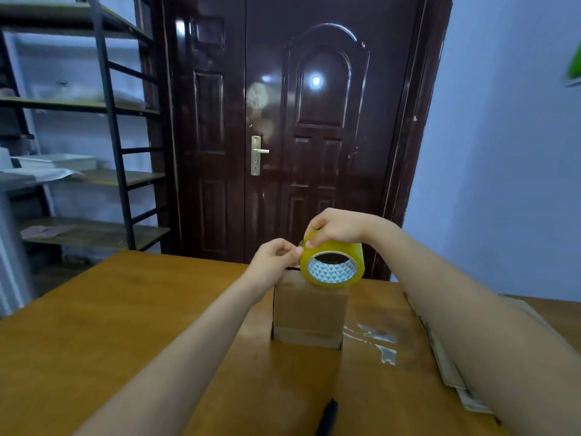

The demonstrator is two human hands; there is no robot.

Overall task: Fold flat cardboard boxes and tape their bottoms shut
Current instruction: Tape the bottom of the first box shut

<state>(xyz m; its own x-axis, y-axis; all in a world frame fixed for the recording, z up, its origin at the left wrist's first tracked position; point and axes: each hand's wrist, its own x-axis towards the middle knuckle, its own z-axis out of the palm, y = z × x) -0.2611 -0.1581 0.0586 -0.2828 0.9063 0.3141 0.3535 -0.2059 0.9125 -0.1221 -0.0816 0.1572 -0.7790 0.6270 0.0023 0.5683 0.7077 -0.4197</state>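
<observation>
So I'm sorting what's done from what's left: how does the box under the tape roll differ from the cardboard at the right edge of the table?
The folded box stands upright as a closed block in the middle of the table; the flat cardboard stack lies unfolded at the right edge. The box sits below the tape roll held in the right hand, while the stack lies partly under the right forearm. Both are plain brown cardboard.

Yellow tape roll (332,266), triangle-patterned core
</observation>
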